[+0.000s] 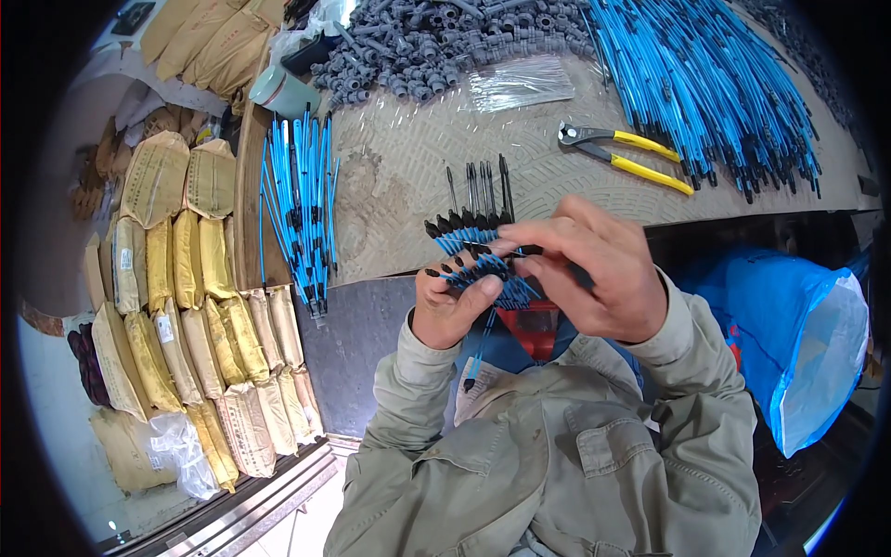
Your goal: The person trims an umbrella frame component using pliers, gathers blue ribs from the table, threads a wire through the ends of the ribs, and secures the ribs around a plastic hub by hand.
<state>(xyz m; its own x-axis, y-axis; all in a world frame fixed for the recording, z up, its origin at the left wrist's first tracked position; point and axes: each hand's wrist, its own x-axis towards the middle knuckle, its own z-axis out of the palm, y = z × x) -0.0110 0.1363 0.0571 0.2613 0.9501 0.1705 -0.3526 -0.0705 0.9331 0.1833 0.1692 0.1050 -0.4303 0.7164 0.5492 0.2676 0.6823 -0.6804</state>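
At the near edge of the workbench [390, 204], the left hand [441, 314] grips a fanned bundle of blue, black-tipped rods [490, 265], thumb across the front. The right hand [608, 278] sits at the bundle's right side, index finger and thumb nearly together; whether they pinch a single rod cannot be determined. Yellow-handled pliers [642, 145] lie farther back on the right. A loose pile of similar rods [705, 84] occupies the workbench's far right area.

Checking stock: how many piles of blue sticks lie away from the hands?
2: a large pile at upper right, a smaller pile at left. More may be hidden.
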